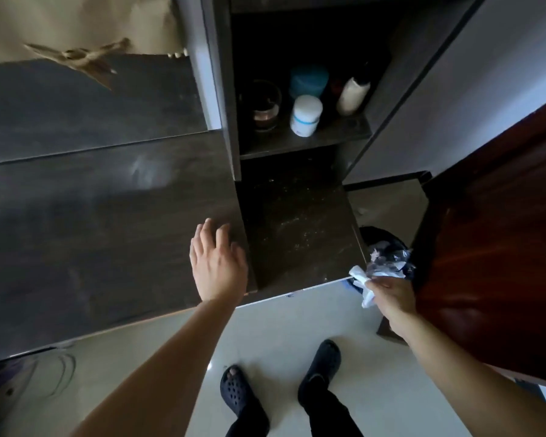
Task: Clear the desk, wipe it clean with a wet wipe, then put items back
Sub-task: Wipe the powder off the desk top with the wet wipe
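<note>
Head cam: right hand (391,296) pinches the crumpled wet wipe (360,279) just off the desk's (108,200) near right corner, bin (371,232) just beyond and below it, probably an easy drop, while the left hand (218,263) rests open-fingered on the desk.

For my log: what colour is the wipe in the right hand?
The wipe is white, seen best in the head view.

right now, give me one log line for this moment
left hand: open over desk | right hand: holding wipe beside bin
</note>
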Demonstrator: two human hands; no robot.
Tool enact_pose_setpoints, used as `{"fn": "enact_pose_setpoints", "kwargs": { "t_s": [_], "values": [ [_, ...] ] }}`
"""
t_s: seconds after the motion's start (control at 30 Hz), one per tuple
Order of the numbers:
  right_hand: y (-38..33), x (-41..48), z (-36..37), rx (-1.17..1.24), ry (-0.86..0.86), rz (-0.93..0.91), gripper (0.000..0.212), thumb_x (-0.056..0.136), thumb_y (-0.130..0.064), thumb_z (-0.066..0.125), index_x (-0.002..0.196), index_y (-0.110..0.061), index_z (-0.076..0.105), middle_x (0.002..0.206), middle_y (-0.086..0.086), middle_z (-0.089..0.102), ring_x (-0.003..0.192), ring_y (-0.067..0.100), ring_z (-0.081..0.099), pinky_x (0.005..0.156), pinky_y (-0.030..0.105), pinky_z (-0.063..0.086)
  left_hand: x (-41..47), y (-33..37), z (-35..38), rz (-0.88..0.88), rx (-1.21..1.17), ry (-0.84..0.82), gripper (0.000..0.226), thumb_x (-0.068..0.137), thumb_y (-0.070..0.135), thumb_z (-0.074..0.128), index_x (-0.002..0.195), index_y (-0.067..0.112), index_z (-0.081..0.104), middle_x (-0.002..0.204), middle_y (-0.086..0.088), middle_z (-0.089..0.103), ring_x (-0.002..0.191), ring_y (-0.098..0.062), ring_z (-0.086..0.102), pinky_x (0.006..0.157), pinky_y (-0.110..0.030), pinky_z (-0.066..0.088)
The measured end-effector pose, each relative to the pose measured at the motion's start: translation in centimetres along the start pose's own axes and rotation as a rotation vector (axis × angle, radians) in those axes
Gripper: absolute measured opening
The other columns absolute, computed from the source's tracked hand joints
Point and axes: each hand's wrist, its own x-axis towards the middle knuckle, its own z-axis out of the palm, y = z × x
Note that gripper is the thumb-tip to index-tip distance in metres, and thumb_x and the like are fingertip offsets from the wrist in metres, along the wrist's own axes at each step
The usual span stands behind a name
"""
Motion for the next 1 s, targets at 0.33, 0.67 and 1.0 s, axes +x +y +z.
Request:
{"fn": "enact_pose_setpoints", "kwargs": {
  "t_s": [0.33, 0.67, 1.0],
  "values": [
    [-10.0, 11.0, 7.9, -0.194, -0.15, -0.545, 0.016, 0.085, -0.012, 0.062, 0.097, -0.011, 0.072, 0.084, 0.009, 0.07, 0.078, 0.025, 0.064, 0.062, 0.023, 0.04, 0.4, 0.4, 3.2, -0.002, 0.17, 0.133, 0.041, 0.086, 0.011, 0.04, 0.124, 0.004, 0.056, 0.144, -0.022, 0.042, 0.135, -0.041, 0.033, 0.113, -0.051, 0.025],
    [-21.2, 21.0, 23.5, -0.509, 0.031, -0.673, 0.044, 0.095, -0.02, 0.047, 0.13, 0.005, 0.047, 0.14, 0.02, 0.045, 0.13, 0.031, 0.042, 0.103, 0.027, 0.032, 0.5, 0.1, 3.5, 0.017, 0.17, 0.183, 0.044, 0.087, 0.01, 0.036, 0.125, 0.001, 0.057, 0.143, -0.024, 0.043, 0.137, -0.041, 0.033, 0.114, -0.053, 0.024],
    [-14.0, 14.2, 16.4, -0.936, -0.881, -0.979, 0.012, 0.088, -0.012, 0.064, 0.095, -0.008, 0.073, 0.074, -0.004, 0.061, 0.061, 0.0, 0.059, 0.062, 0.016, 0.043, 0.7, 0.2, 3.3, -0.003, 0.178, 0.175, 0.045, 0.085, 0.009, 0.04, 0.125, 0.001, 0.057, 0.142, -0.025, 0.043, 0.136, -0.042, 0.034, 0.114, -0.053, 0.024]
  ]
}}
